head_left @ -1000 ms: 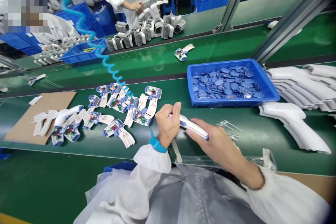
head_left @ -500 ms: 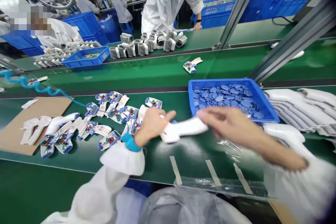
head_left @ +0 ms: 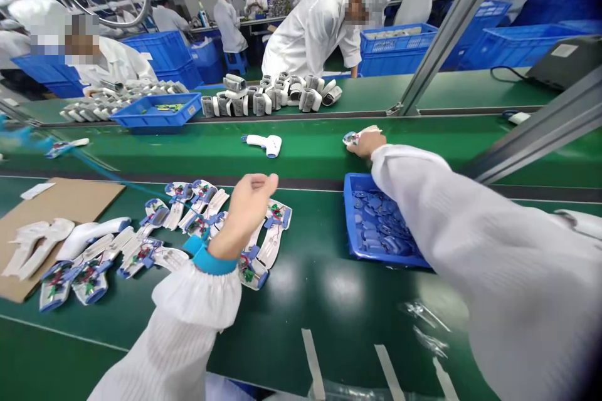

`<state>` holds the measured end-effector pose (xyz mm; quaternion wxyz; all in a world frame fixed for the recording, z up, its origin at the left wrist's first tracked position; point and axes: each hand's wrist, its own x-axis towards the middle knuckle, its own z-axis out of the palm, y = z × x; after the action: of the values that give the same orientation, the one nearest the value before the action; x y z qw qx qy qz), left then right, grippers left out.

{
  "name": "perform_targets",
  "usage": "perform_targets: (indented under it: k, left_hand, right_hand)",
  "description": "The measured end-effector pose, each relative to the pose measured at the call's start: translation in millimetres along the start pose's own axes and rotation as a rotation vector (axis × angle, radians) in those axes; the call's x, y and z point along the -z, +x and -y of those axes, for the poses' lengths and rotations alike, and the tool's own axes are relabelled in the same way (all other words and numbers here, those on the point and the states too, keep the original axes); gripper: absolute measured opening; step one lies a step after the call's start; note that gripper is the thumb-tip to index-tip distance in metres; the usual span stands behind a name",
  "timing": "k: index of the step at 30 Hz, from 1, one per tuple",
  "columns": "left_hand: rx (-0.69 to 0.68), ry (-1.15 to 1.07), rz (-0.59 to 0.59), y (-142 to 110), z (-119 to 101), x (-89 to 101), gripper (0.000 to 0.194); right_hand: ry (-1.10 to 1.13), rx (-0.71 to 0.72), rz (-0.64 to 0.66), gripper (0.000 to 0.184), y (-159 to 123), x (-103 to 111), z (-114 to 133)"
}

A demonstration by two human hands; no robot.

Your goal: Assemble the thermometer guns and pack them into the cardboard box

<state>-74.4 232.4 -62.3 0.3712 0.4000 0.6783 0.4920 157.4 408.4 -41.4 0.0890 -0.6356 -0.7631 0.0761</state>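
Across the near side, workbench (head_left: 324, 301): one, dark green, with three tape strips (head_left: 313, 360) near its front edge.
Belt (head_left: 310, 163): one, bright green, running beyond the workbench; it carries one white handset (head_left: 269, 144), one open unit at the far left (head_left: 66, 148) and one open unit at the right hand.
Persons opposite: two nearest, both in white coats and caps, one bent forward (head_left: 313, 28), one at the left (head_left: 120, 59); several more behind.
Near tray (head_left: 348, 225): one, blue, holding many blue oval pieces (head_left: 380, 222); overlap and the right sleeve (head_left: 437, 219) prevent a count.
Cardboard sheet (head_left: 101, 193): one, with two bare shell halves (head_left: 44, 241) lying on it.
Far tray (head_left: 141, 118): one, blue, small yellow-green items inside.
Left hand (head_left: 249, 207): one, raised in front of the bench units; fingers curled toward the thumb, nothing visible in them; whether the tips meet cannot be told.
Right hand (head_left: 369, 143): one, reaching over the near tray to the belt; fingers closed on one open unit (head_left: 350, 138), which lies at belt level, partly hidden.
White housing (head_left: 91, 238): one, closed, beside the cardboard's shell halves.
Bench units (head_left: 277, 216): at least eight, open, wiring exposed; exact count obstructed.
Clear slivers (head_left: 427, 316): two small clusters, right of centre.
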Motion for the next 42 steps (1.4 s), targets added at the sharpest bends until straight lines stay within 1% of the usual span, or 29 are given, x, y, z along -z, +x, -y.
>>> perform_targets:
  k: [1, 2, 3, 4, 5, 6, 7, 8, 9, 10, 11, 12, 14, 16, 19, 22, 25, 29, 31, 33, 34, 36, 38, 39, 41, 42]
  left_hand:
    - [0.025, -0.038, 0.052, -6, -3, -9.0, 0.047]
    - [0.056, -0.086, 0.104, -11, -8, -19.2, 0.048]
    - [0.090, -0.145, 0.158, -17, -13, -30.0, 0.051]
    - [0.119, -0.215, 0.207, -24, -17, -40.8, 0.052]
    - [0.134, -0.294, 0.238, -31, -20, -50.9, 0.052]
    - [0.132, -0.370, 0.253, -40, -21, -59.2, 0.049]
    - [0.116, -0.432, 0.264, -49, -20, -65.1, 0.043]
    - [0.094, -0.464, 0.287, -60, -17, -68.0, 0.037]
    - [0.065, -0.461, 0.316, -71, -11, -68.0, 0.032]
    - [0.025, -0.413, 0.360, -83, -5, -65.3, 0.028]
    - [-0.022, -0.320, 0.416, -95, 2, -60.5, 0.026]
    - [-0.077, -0.197, 0.473, -106, 9, -54.5, 0.024]
    - [-0.194, 0.058, 0.555, -127, 19, -42.8, 0.018]
    - [-0.276, 0.232, 0.603, -143, 25, -35.4, 0.013]
    - [-0.350, 0.336, 0.630, -160, 31, -34.2, 0.010]
    - [-0.434, 0.378, 0.665, -170, 36, -37.5, 0.010]
    - [-0.482, 0.401, 0.687, -175, 39, -39.4, 0.007]
    - [-0.470, 0.371, 0.691, -176, 39, -39.4, 0.006]
    - [-0.419, 0.317, 0.724, -175, 40, -40.4, 0.008]
    - [-0.333, 0.248, 0.761, -174, 44, -43.0, 0.012]
    - [-0.273, 0.203, 0.767, -173, 47, -44.9, 0.014]
    - [-0.104, 0.080, 0.748, -172, 55, -49.1, 0.021]
    - [0.098, -0.075, 0.724, -171, 64, -52.0, 0.034]
    - [0.187, -0.152, 0.723, -170, 67, -52.6, 0.043]
    - [0.298, -0.262, 0.729, -170, 70, -52.1, 0.061]
    - [0.322, -0.286, 0.728, -169, 71, -51.3, 0.064]
  right_hand:
    - [-0.010, 0.011, -0.003, 0.040, -8, 3, 6]
    - [-0.017, 0.024, -0.007, 0.048, -20, 6, 13]
    - [-0.021, 0.042, -0.009, 0.056, -38, 7, 20]
    - [-0.012, 0.081, -0.007, 0.059, -59, 6, 27]
    - [0.013, 0.132, -0.004, 0.056, -86, 4, 33]
    - [0.044, 0.194, 0.003, 0.046, -115, 1, 37]
    - [0.123, 0.319, -0.005, 0.032, -147, -2, 38]
    - [0.197, 0.413, -0.031, 0.028, -179, -6, 37]
    - [0.245, 0.455, -0.077, 0.030, -209, -8, 32]
    - [0.275, 0.472, -0.153, 0.023, -236, -9, 25]
    - [0.300, 0.452, -0.226, 0.018, -259, -10, 17]
    - [0.315, 0.416, -0.301, 0.018, -277, -9, 8]
    - [0.330, 0.364, -0.408, 0.019, -300, -8, -5]
    - [0.335, 0.370, -0.435, 0.019, -311, -9, -10]
    - [0.322, 0.392, -0.422, 0.017, -318, -16, -8]
    - [0.296, 0.373, -0.416, 0.023, -323, -18, -4]
    - [0.314, 0.370, -0.408, 0.019, -327, -17, -7]
    - [0.364, 0.468, -0.403, 0.015, -327, -21, -11]
    - [0.345, 0.489, -0.429, 0.015, -328, -24, -8]
    - [0.296, 0.482, -0.466, 0.019, -329, -23, -2]
    - [0.273, 0.471, -0.483, 0.022, -330, -20, 0]
    - [0.253, 0.416, -0.499, 0.025, -329, -14, -1]
    - [0.252, 0.270, -0.497, 0.022, -327, -11, -12]
    - [0.242, 0.181, -0.473, 0.022, -326, -14, -21]
    - [0.176, 0.031, -0.377, 0.030, -325, -30, -43]
    - [0.131, -0.010, -0.320, 0.035, -327, -41, -53]
